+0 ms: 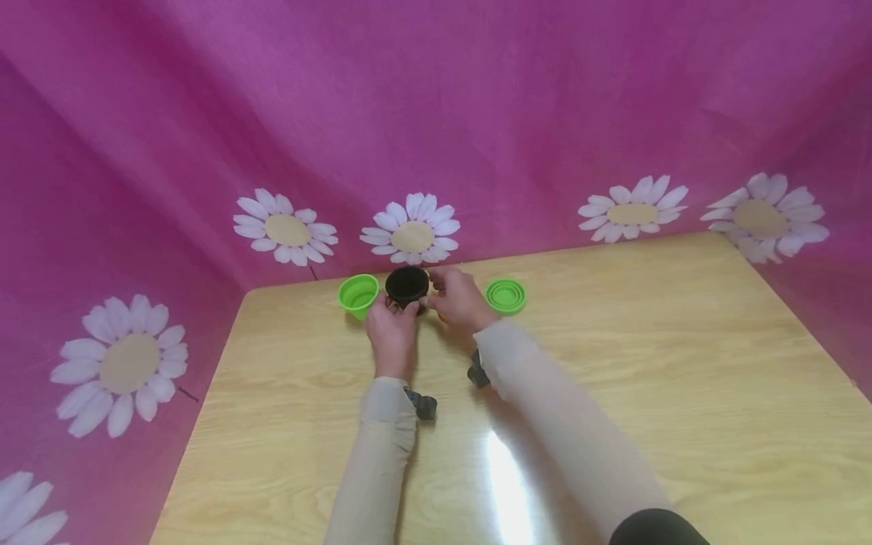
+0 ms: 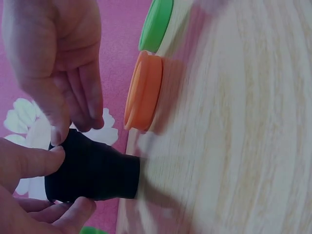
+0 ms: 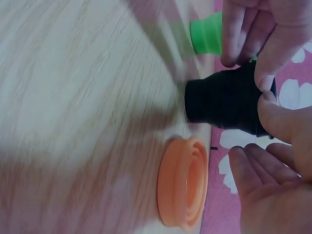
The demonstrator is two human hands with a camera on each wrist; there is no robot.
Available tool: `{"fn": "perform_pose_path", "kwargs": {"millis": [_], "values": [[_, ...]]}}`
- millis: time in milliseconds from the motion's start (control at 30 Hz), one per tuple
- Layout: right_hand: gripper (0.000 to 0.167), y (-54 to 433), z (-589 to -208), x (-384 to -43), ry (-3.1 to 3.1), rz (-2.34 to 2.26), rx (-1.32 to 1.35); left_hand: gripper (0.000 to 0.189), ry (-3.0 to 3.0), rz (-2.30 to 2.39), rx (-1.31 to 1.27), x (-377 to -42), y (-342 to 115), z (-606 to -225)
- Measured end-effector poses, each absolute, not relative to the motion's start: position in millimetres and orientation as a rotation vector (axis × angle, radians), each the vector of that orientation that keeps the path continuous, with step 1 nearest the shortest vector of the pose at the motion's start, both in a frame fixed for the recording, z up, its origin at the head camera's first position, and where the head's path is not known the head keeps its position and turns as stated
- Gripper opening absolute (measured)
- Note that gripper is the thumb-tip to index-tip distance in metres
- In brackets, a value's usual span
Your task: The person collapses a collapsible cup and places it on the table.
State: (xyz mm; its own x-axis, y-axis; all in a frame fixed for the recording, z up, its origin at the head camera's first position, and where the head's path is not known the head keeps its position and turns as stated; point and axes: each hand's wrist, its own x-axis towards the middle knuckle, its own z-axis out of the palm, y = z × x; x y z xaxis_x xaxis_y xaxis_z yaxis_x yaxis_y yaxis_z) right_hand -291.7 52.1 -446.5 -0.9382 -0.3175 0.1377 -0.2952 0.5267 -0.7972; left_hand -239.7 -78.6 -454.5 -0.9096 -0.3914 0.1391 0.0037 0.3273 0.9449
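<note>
A black collapsible cup (image 1: 407, 284), pulled out to its full height, stands upright near the table's back edge. My left hand (image 1: 392, 333) holds it at the rim, its thumb (image 2: 41, 162) on the near side and its fingers (image 2: 78, 214) curled along the wall. Over on the other side is my right hand (image 1: 462, 299), with its thumb (image 3: 280, 117) touching the rim and its relaxed fingers (image 3: 248, 168) apart from the wall. Just left of the black cup stands an expanded green cup (image 1: 357, 294). An orange collapsed cup (image 3: 175, 183) lies flat by my right hand, mostly hidden in the head view.
To the right of my right hand, a green collapsed cup (image 1: 506, 296) lies flat on the wooden table (image 1: 647, 363). A pink curtain (image 1: 477, 151) with white flowers hangs right behind the table's back edge and along both sides.
</note>
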Motion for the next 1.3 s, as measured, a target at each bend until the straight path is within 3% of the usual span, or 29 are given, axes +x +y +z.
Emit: {"fn": "perform_pose_path", "kwargs": {"millis": [333, 667, 833, 1100, 1300], "values": [[0.046, 48, -451, -289, 2.599, -1.615, -0.531, 0.031, -2.206, -1.644, 0.291, -241, -79, -460], [0.052, 69, -440, -278, 2.568, -1.681, -0.544, 0.045, -2.148, -1.837, 0.277, -234, -85, -445], [0.053, 90, -431, -267, 2.518, -1.729, -0.541, 0.045, -2.147, -1.889, 0.133, -228, -87, -435], [0.044, 123, -424, -253, 2.349, -1.882, -0.611, 0.03, -2.23, -1.639, -0.119, -218, -90, -426], [0.04, 140, -422, -243, 2.213, -2.007, -0.644, 0.042, -2.116, -1.218, -0.541, -217, -90, -421]]}}
